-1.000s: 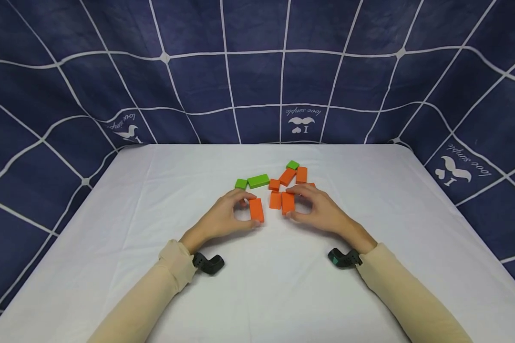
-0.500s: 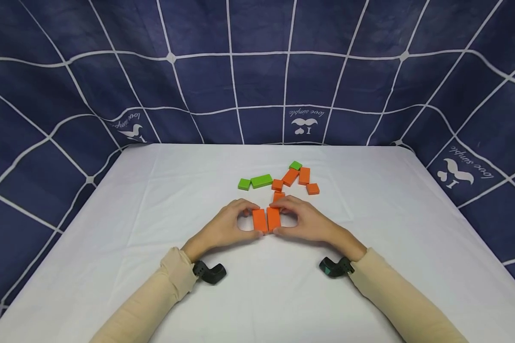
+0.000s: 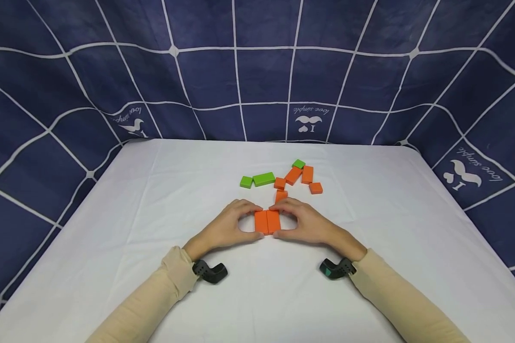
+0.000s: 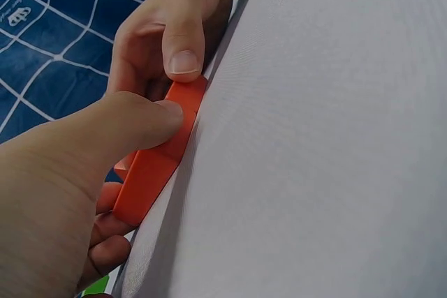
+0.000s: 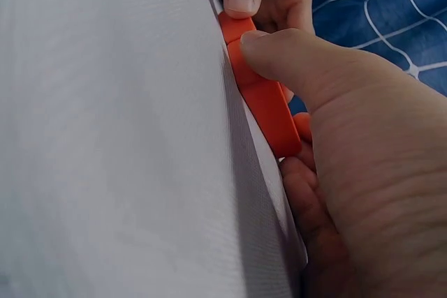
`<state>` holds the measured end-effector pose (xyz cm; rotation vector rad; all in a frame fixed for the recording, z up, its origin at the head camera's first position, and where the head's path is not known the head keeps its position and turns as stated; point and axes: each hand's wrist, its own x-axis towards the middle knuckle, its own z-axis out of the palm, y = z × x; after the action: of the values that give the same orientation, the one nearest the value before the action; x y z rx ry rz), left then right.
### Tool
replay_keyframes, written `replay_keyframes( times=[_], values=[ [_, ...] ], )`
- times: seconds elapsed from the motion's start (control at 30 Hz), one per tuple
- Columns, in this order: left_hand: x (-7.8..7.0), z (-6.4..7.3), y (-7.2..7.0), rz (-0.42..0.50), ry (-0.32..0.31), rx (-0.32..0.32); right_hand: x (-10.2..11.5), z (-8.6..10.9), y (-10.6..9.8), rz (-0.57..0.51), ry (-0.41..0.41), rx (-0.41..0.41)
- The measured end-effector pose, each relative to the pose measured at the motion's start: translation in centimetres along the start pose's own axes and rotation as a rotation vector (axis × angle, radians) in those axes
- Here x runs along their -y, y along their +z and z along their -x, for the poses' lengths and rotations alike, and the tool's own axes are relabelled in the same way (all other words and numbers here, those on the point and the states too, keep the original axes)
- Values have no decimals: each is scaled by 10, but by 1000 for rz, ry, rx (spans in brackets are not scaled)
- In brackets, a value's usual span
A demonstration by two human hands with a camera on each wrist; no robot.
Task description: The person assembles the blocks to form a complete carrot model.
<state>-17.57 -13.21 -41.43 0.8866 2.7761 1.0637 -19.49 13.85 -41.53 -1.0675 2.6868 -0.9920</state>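
Two orange rectangular blocks lie side by side on the white cloth, long sides together. My left hand [image 3: 229,224] pinches the left orange block [image 3: 261,222] between thumb at the near end and fingers at the far end. In the same way my right hand [image 3: 305,222] pinches the right orange block [image 3: 273,222]. In the left wrist view, the left thumb presses on the end of the orange block [image 4: 148,181]. The right wrist view shows the right thumb on its orange block [image 5: 271,113]. Just behind the right fingers, another orange block [image 3: 281,195] is partly covered.
Farther back lie a small green block [image 3: 246,182], a long green block [image 3: 263,179], a small orange block [image 3: 280,183] and another green block [image 3: 298,164]. Two longer orange blocks and a small orange block [image 3: 315,188] sit at the right. A dark blue gridded curtain [image 3: 262,71] rises behind the table.
My right hand has brought its orange block left and nearer to me, against the left one. The left hand shifted slightly nearer. The gap between the two blocks has closed.
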Motion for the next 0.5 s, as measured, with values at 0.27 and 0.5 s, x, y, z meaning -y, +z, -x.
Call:
replay_keyframes(
  times=[0.27,0.5],
  values=[
    [-2,-2,2,-15,-10,16,-1,4,-1,-3,6,-4],
    [1,0,3,-28,-9,-1,-2,2,-3,-29,-17,2]
  ],
)
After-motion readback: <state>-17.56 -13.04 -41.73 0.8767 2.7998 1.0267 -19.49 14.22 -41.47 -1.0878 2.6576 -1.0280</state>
